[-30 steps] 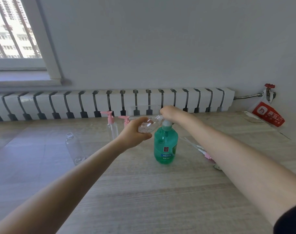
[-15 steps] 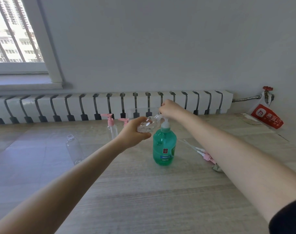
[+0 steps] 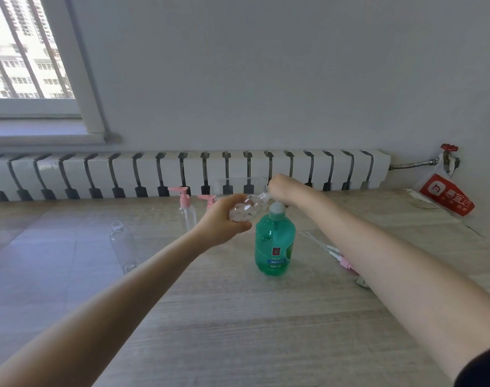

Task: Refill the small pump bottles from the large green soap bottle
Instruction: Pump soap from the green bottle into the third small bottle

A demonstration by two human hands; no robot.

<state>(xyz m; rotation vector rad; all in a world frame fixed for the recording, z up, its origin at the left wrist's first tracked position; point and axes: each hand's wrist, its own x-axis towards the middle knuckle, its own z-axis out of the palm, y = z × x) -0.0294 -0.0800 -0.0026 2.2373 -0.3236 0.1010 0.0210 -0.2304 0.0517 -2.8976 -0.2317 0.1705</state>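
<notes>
The large green soap bottle stands upright on the wooden floor. My right hand rests on top of its pump head and hides it. My left hand grips a small clear bottle, tilted on its side with its open neck held at the pump's spout under my right hand. An uncapped clear bottle stands to the left. Two small bottles with pink pumps stand behind my left hand; the second is mostly hidden.
Loose pink pump tops with long tubes lie on the floor right of the green bottle, partly under my right forearm. A white radiator runs along the wall. A red and white bag hangs at the far right.
My right hand sank onto the pump head about a second ago and has since come back up with it. My left hand keeps the small bottle at the spout.
</notes>
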